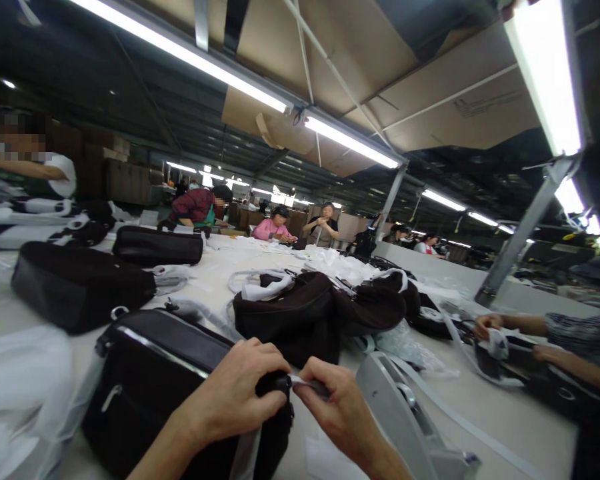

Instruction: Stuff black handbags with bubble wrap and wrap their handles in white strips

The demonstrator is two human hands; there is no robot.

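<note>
Work with the white strip (297, 379) seems on: your right hand (336, 403) pinches it, your left hand (237, 387) the near bag (163, 357); next, hold steady.

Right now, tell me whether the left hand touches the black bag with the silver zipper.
Touching: the head view shows the left hand, fingers curled over one end of the black bag.

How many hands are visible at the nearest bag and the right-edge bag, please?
4: left hand on the nearest bag, right hand beside its end, and a co-worker's two hands at the right-edge bag. None seems hidden.
</note>
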